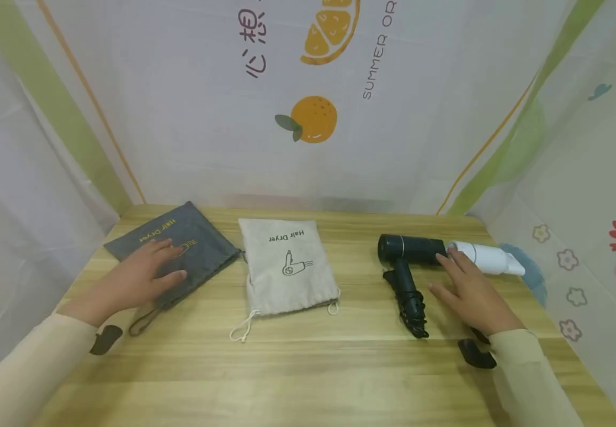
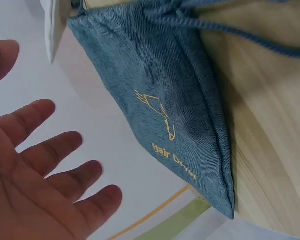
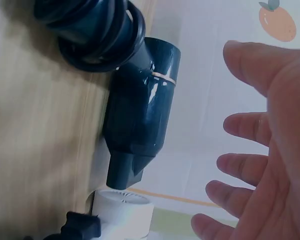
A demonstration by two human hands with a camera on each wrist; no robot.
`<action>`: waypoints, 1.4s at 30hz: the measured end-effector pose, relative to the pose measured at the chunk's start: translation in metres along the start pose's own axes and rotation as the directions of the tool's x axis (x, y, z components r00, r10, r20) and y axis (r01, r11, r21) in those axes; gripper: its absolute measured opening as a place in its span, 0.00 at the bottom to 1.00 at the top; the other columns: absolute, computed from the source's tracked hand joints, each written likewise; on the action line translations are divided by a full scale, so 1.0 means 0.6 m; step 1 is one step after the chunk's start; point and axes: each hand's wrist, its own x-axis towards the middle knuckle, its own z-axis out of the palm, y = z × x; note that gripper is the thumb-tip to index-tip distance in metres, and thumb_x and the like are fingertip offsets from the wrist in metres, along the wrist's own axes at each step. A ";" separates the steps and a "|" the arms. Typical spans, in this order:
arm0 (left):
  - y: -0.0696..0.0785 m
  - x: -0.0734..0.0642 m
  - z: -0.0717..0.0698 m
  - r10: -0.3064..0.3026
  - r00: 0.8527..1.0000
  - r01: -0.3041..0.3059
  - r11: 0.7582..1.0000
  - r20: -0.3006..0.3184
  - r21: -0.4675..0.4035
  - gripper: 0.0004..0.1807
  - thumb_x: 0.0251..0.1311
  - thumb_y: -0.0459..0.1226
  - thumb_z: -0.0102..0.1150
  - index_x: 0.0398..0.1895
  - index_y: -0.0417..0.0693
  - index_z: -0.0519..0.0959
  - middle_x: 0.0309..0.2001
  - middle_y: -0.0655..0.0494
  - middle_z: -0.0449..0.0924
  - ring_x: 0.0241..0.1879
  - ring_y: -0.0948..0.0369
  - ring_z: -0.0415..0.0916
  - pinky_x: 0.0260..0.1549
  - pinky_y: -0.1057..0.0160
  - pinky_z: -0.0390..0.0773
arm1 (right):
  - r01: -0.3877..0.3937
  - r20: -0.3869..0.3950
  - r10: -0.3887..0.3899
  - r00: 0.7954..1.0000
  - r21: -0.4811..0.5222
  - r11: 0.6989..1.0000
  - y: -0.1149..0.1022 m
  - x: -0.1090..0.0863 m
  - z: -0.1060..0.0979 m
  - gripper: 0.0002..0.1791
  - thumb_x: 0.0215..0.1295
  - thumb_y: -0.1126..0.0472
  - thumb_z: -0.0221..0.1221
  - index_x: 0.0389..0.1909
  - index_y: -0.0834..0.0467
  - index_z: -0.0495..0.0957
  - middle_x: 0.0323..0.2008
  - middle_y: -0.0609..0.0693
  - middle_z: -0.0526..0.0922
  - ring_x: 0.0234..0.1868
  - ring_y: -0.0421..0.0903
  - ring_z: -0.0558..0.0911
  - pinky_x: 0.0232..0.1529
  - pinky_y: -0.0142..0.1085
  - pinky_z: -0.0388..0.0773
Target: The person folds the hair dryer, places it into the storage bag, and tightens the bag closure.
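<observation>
My left hand (image 1: 150, 270) hovers over the dark grey drawstring bag (image 1: 192, 261), fingers spread, holding nothing. In the left wrist view that bag (image 2: 155, 95) shows a yellow hair dryer print and stands apart from the fingers. A light beige drawstring bag (image 1: 289, 296) with a black dryer print lies at the table's middle. On the right, a black hair dryer (image 1: 420, 249) lies with its cord wound round the handle. Beside it is a white hair dryer (image 1: 486, 258), its handle hidden behind my right hand (image 1: 473, 296). That hand is spread and grips nothing; the right wrist view shows it apart from the black dryer (image 3: 137, 110).
A wooden table (image 1: 286, 379) carries everything. White printed curtains (image 1: 195, 118) hang behind it and along both sides. A black object (image 1: 476, 354), partly hidden, is near the right wrist; a dark patch (image 1: 107, 340) is by the left cuff.
</observation>
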 end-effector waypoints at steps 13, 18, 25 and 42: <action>-0.030 0.068 0.019 -0.167 0.978 0.162 0.986 0.125 0.048 0.35 0.67 0.49 0.56 0.64 0.25 0.68 0.60 0.24 0.69 0.61 0.27 0.60 0.57 0.27 0.60 | -0.030 0.052 0.030 0.998 0.002 1.000 -0.030 0.034 -0.006 0.39 0.72 0.47 0.58 0.73 0.68 0.59 0.72 0.72 0.54 0.69 0.74 0.56 0.61 0.68 0.60; -0.037 0.081 0.041 -0.241 0.949 0.231 0.970 0.205 0.074 0.42 0.65 0.53 0.56 0.65 0.23 0.65 0.62 0.19 0.63 0.64 0.22 0.52 0.57 0.24 0.53 | -0.040 0.077 0.039 0.996 0.012 0.999 -0.036 0.044 -0.004 0.40 0.72 0.47 0.58 0.73 0.68 0.58 0.72 0.73 0.53 0.69 0.74 0.56 0.62 0.68 0.59; -0.036 0.082 0.051 -0.295 0.910 0.291 0.955 0.293 0.055 0.49 0.61 0.59 0.59 0.67 0.23 0.63 0.65 0.16 0.56 0.64 0.19 0.45 0.56 0.22 0.52 | -0.039 0.079 0.038 0.996 0.016 0.999 -0.036 0.049 0.005 0.41 0.71 0.45 0.58 0.73 0.67 0.58 0.72 0.72 0.54 0.69 0.73 0.58 0.62 0.67 0.60; -0.028 0.078 0.037 -0.276 0.880 0.280 0.959 0.386 0.046 0.54 0.44 0.59 0.75 0.66 0.33 0.65 0.65 0.16 0.48 0.59 0.18 0.53 0.50 0.23 0.63 | -0.078 0.064 0.077 0.995 0.016 0.997 -0.036 0.052 0.008 0.37 0.70 0.52 0.60 0.71 0.70 0.60 0.70 0.74 0.56 0.68 0.74 0.59 0.62 0.67 0.60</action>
